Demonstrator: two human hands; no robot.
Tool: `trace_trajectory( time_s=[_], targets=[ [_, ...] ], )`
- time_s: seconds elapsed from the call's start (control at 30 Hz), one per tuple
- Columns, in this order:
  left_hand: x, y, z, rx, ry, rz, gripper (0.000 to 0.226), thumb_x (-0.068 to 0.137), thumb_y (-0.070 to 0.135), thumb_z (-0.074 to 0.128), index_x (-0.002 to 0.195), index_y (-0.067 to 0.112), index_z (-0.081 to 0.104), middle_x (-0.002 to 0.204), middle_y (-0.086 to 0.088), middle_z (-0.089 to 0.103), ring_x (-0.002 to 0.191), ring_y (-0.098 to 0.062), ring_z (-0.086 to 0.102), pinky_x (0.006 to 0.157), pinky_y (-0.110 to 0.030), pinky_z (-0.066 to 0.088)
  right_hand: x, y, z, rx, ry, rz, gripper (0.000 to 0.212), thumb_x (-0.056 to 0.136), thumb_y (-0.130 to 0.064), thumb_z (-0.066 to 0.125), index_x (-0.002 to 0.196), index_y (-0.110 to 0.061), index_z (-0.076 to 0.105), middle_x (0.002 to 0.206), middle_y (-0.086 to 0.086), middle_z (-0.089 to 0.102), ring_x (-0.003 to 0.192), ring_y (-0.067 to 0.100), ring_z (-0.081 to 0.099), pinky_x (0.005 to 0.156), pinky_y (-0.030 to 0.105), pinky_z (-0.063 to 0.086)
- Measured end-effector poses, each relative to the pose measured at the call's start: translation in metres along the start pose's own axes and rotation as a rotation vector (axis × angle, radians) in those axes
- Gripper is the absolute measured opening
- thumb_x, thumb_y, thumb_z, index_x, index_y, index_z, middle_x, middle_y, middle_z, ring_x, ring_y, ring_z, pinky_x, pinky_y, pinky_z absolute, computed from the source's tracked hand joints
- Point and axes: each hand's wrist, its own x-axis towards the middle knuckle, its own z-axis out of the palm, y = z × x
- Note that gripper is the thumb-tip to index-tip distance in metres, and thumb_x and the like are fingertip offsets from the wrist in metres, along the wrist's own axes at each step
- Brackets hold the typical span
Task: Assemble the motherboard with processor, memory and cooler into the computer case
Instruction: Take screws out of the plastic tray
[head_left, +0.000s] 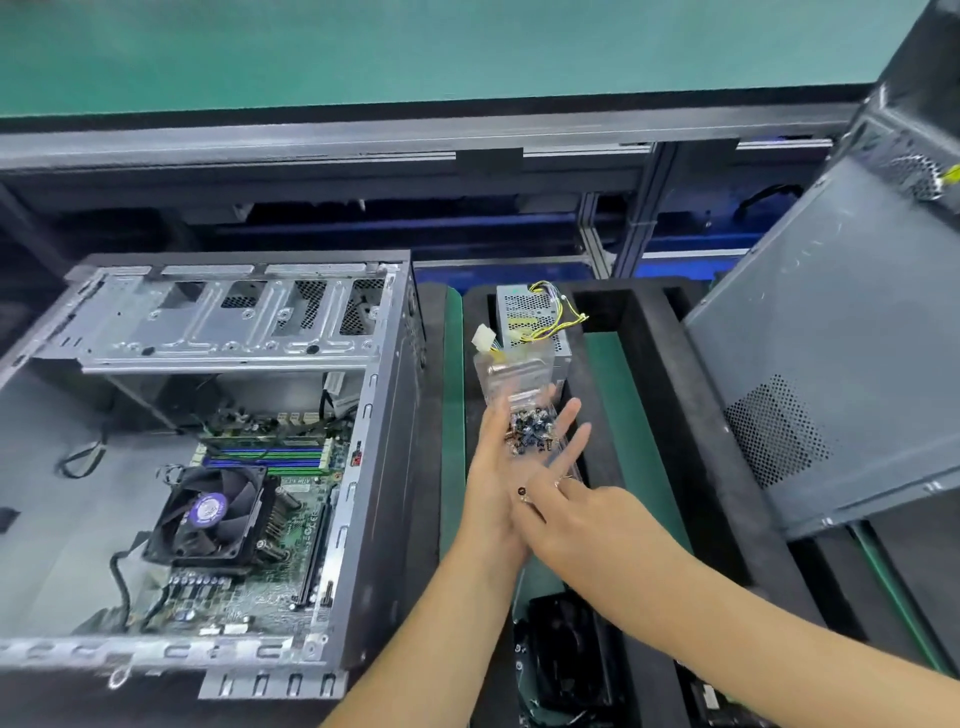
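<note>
The open computer case (379, 467) lies on its side at the left. Inside it sits the green motherboard (260, 587) with a black cooler fan (208, 512) and memory sticks (265, 454) fitted. To the right of the case, my left hand (498, 467) is palm up and holds a clear plastic bag (519, 374) with several small screws (530, 431) in it. My right hand (576, 514) rests over the heel of the left palm, and a single dark screw (521, 491) shows at its fingertips.
A black foam tray (670, 415) on green matting holds a silver power supply (524, 317) with yellow wires. A grey case side panel (831, 364) leans at the right. A black part (561, 660) lies in the tray near the bottom. A conveyor frame runs across the back.
</note>
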Motion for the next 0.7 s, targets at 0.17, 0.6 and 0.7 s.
trace_trajectory(
  time_s=[0.17, 0.6, 0.7],
  targets=[
    [0.003, 0.003, -0.001, 0.064, 0.092, 0.053, 0.04, 0.083, 0.037, 0.063, 0.117, 0.018, 0.057, 0.115, -0.012, 0.068, 0.092, -0.029, 0.069, 0.072, -0.036, 0.058, 0.006, 0.02, -0.005, 0.369, -0.114, 0.053, 0.029, 0.074, -0.021, 0.073, 0.099, -0.012, 0.064, 0.091, 0.004, 0.056, 0.069, 0.017, 0.06, 0.056, 0.032, 0.051],
    [-0.011, 0.003, -0.005, 0.399, 0.071, 0.09, 0.053, 0.09, 0.047, 0.06, 0.125, 0.008, 0.058, 0.13, -0.019, 0.058, 0.117, -0.036, 0.058, 0.085, -0.038, 0.054, 0.023, 0.061, -0.001, 0.704, 0.068, 0.441, 0.009, 0.083, -0.02, 0.071, 0.088, -0.026, 0.074, 0.082, -0.01, 0.05, 0.065, -0.002, 0.044, 0.069, 0.033, 0.048],
    [-0.016, 0.005, -0.002, 0.458, 0.059, 0.089, 0.049, 0.091, 0.048, 0.058, 0.121, 0.009, 0.061, 0.124, -0.021, 0.062, 0.113, -0.034, 0.061, 0.084, -0.038, 0.054, 0.023, 0.057, -0.007, 0.689, 0.073, 0.427, 0.009, 0.081, -0.021, 0.071, 0.085, -0.029, 0.073, 0.081, -0.01, 0.049, 0.065, -0.005, 0.044, 0.067, 0.031, 0.048]
  ],
)
